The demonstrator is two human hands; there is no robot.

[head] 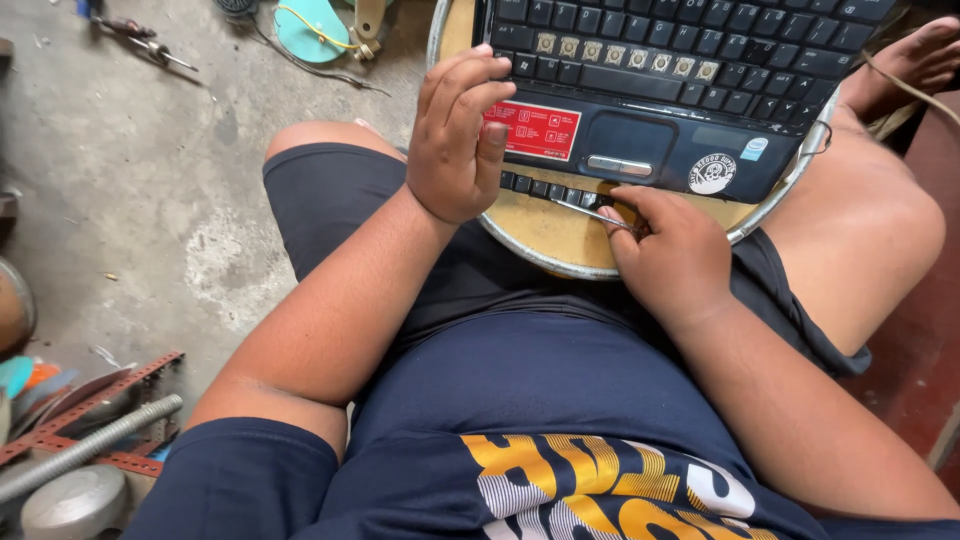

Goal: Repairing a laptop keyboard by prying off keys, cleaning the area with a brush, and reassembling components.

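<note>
A black laptop (pixel 690 90) lies open on a round wooden stool (pixel 545 225) between my knees. Several key caps are gone from one keyboard row, leaving pale sockets. My left hand (pixel 458 135) rests on the laptop's near left corner, fingers curled over a red sticker (pixel 535 128), holding nothing. My right hand (pixel 670 245) grips thin metal tweezers (pixel 590 211), their tip at a row of loose black keys (pixel 550 190) along the laptop's front edge.
A concrete floor (pixel 150 170) spreads to the left, with a screwdriver (pixel 150 45) and a teal disc (pixel 310 28) at the top. Metal strips and a grey pipe (pixel 90 445) lie at the lower left. A bare foot (pixel 915 60) shows at the top right.
</note>
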